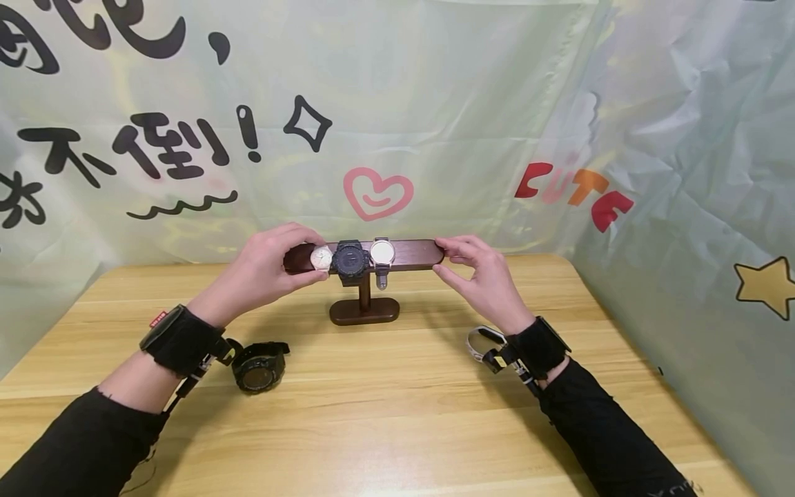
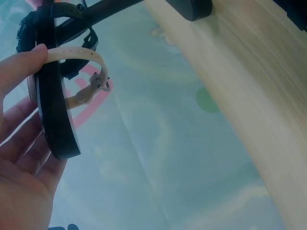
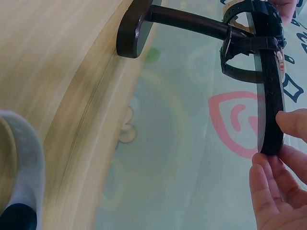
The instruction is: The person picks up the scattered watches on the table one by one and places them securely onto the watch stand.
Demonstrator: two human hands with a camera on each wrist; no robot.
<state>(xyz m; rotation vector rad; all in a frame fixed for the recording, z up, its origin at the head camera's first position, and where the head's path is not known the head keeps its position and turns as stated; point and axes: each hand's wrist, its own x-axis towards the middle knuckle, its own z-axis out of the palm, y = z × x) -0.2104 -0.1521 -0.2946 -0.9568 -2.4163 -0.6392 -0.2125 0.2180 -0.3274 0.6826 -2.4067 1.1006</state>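
Observation:
A dark brown wooden watch stand (image 1: 413, 255) has a horizontal bar on a short post. Three watches sit side by side on the bar: a white-strapped watch (image 1: 321, 258), a chunky black watch (image 1: 350, 261) and a light-faced watch with a dark strap (image 1: 381, 252). My left hand (image 1: 263, 261) pinches the white watch, fingers above and thumb below, near the bar's left end. In the left wrist view its buckled strap (image 2: 98, 62) loops behind the bar, thumb on it. With thumb and fingertips, my right hand (image 1: 479, 273) grips the bar's right end.
Another black watch (image 1: 259, 368) lies on the wooden table (image 1: 373, 414) below my left wrist. A white-banded watch (image 1: 477, 343) lies beside my right wrist, partly hidden by the wrist camera. A printed cloth (image 1: 435, 103) hangs behind the table.

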